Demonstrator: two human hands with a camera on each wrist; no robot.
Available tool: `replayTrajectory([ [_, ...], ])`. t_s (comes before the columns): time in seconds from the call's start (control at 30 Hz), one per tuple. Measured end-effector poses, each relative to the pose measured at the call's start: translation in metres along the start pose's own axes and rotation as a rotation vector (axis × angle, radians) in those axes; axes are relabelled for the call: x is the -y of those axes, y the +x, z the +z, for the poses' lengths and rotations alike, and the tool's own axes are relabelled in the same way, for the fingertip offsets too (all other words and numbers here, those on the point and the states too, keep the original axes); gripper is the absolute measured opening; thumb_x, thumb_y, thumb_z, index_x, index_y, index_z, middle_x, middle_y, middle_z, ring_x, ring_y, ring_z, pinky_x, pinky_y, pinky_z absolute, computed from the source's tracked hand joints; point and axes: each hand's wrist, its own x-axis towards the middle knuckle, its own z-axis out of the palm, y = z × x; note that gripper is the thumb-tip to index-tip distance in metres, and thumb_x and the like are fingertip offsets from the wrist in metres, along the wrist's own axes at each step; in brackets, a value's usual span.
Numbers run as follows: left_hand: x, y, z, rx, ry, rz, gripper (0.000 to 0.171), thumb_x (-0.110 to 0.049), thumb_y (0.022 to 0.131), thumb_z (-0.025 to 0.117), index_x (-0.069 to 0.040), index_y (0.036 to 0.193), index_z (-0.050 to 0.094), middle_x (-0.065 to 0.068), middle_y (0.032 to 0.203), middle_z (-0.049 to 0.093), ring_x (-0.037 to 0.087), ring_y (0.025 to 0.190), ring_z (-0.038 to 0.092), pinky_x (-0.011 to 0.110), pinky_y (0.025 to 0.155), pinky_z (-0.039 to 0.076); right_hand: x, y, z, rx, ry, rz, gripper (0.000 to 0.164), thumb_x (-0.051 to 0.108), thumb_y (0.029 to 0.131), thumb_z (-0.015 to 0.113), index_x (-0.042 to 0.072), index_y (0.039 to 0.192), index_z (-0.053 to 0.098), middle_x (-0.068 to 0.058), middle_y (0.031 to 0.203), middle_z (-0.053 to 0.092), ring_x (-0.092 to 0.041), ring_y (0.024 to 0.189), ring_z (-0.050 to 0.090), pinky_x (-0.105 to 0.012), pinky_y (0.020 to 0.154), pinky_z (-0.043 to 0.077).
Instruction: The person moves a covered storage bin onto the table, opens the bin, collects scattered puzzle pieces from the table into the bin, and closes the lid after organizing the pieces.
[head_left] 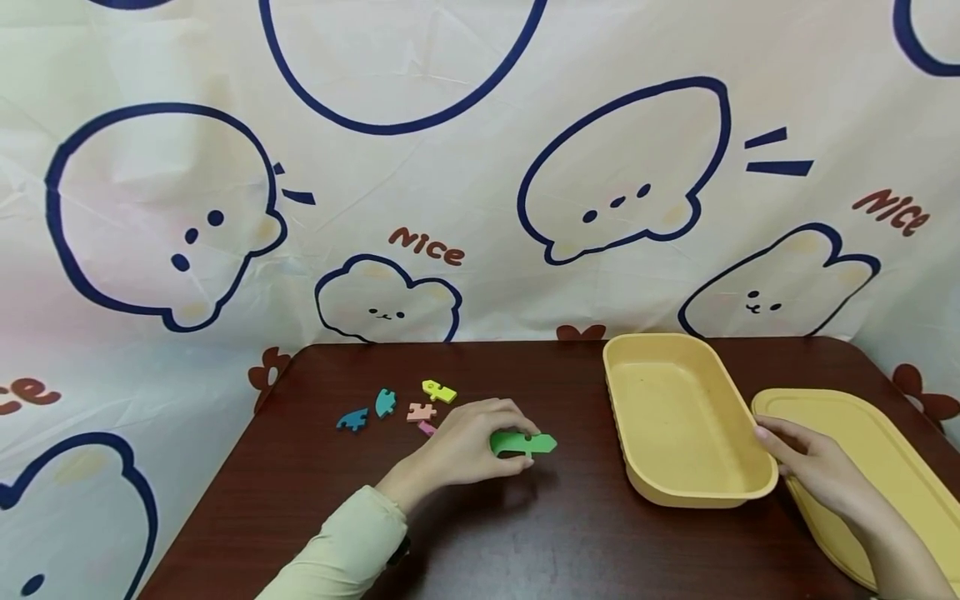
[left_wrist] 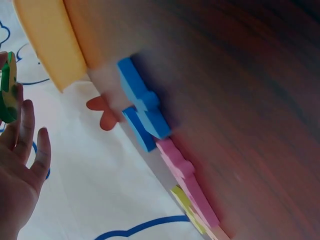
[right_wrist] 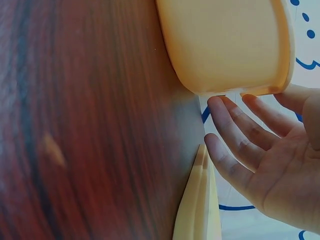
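Observation:
My left hand (head_left: 472,442) pinches a green puzzle piece (head_left: 536,444) between thumb and fingers, above the middle of the table. One end of the piece is pointed, and the hand covers part of it. At the left wrist view's edge the same green piece (left_wrist: 8,92) shows at the fingertips. On the right, a yellow plastic box (head_left: 678,425) stands with its inside bare. My right hand (head_left: 821,467) holds the box's right rim, thumb on the edge and fingers against the outer wall (right_wrist: 227,60).
Left of the left hand lie several puzzle pieces: blue (head_left: 352,419), teal (head_left: 386,403), yellow (head_left: 439,391), peach (head_left: 422,412) and a partly hidden pink one (head_left: 427,428). A yellow lid (head_left: 855,433) lies right of the box. A printed cloth (head_left: 480,183) hangs behind the dark table (head_left: 555,542).

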Motion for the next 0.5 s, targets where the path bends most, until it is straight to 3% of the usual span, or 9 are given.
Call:
replayTrajectory([
  [0.5,-0.014,0.028,0.008,-0.008,0.009,0.088,0.027,-0.038,0.085,0.078,-0.027,0.109,0.073,-0.019,0.099,0.060,-0.003,0.082,0.049,0.014,0.068,0.042,0.003,0.000,0.000,-0.013,-0.017,-0.008,0.063,0.036,0.107,0.042,-0.015,0.142,0.037,-0.033,0.127,0.054,-0.006,0.076,0.061,-0.026,0.063,0.048],
])
